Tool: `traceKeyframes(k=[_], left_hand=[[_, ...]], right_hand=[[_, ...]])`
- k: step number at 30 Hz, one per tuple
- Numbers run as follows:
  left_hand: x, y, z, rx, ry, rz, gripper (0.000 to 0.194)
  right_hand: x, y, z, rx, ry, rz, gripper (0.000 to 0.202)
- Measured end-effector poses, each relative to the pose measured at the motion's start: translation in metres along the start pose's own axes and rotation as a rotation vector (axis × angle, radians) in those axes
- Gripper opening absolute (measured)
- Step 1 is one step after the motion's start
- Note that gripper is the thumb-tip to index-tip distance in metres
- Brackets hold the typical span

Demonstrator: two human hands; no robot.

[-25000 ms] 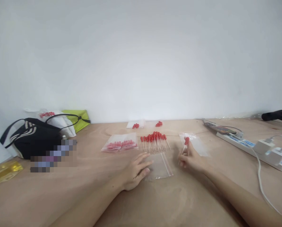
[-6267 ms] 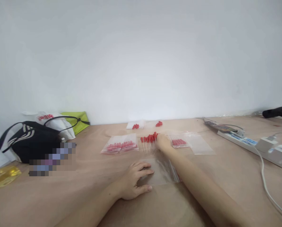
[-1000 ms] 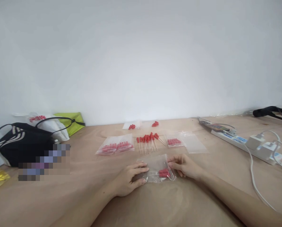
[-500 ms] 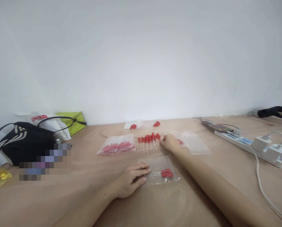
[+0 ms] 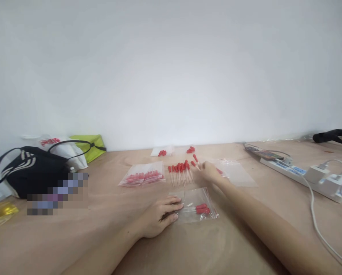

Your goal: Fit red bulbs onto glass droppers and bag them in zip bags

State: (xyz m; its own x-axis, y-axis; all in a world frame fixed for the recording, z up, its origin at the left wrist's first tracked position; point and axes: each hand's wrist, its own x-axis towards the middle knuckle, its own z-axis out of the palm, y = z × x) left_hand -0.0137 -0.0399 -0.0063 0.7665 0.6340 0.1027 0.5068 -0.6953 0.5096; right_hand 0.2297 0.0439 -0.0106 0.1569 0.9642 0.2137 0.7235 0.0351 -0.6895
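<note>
My left hand point(image 5: 162, 215) lies with its fingers spread on the left edge of a clear zip bag point(image 5: 188, 215), inside which are red-capped droppers point(image 5: 202, 209). Behind the bag, a row of loose red-capped droppers point(image 5: 182, 173) lies on the table. My right hand point(image 5: 209, 172), slightly blurred, is closed on two red-capped droppers point(image 5: 195, 159) just right of that row. To the left are bags filled with red-capped droppers point(image 5: 143, 175). Partly behind my right hand is another bag point(image 5: 236, 173) with something red at its left.
Small red pieces point(image 5: 162, 153) lie with bags near the wall, more point(image 5: 190, 149) beside them. At right are a power strip point(image 5: 299, 173) with chargers and white cable point(image 5: 312, 206), and a phone point(image 5: 262, 153). A black bag point(image 5: 39, 172) and green box point(image 5: 92, 149) stand left.
My right hand has lifted slightly at the row's right end, and two red-capped droppers now show in its fingers. My left hand stays on the bag.
</note>
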Motion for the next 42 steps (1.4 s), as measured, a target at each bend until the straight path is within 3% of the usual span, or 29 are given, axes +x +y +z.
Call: traceKeyframes(k=[4,6,9,12,19,27,34,42], left_hand=[[0.001,0.0,0.001,0.004,0.011,0.006,0.033],[0.001,0.0,0.001,0.009,0.016,0.004,0.033],[0.002,0.0,0.001,0.022,0.012,-0.002,0.033],[0.001,-0.002,0.002,0.036,0.005,-0.004,0.033],[0.002,-0.001,0.003,0.05,0.007,0.018,0.033],[0.002,0.005,-0.001,0.048,0.008,-0.026,0.038],[0.0,0.005,-0.001,0.04,0.02,-0.046,0.044],[0.0,0.004,0.0,0.057,0.006,-0.06,0.045]], right_hand=[[-0.03,0.021,-0.026,0.148,0.055,-0.036,0.028],[-0.049,0.032,-0.036,0.351,0.074,-0.069,0.047],[-0.071,0.043,-0.041,0.623,0.038,-0.007,0.079],[-0.081,0.044,-0.04,0.738,0.044,0.088,0.089],[-0.084,0.033,-0.029,0.898,0.167,0.156,0.073],[-0.094,0.032,-0.023,1.094,0.037,0.212,0.044],[-0.099,0.028,-0.027,0.722,-0.159,0.009,0.032],[-0.091,0.035,-0.025,0.627,-0.276,-0.056,0.034]])
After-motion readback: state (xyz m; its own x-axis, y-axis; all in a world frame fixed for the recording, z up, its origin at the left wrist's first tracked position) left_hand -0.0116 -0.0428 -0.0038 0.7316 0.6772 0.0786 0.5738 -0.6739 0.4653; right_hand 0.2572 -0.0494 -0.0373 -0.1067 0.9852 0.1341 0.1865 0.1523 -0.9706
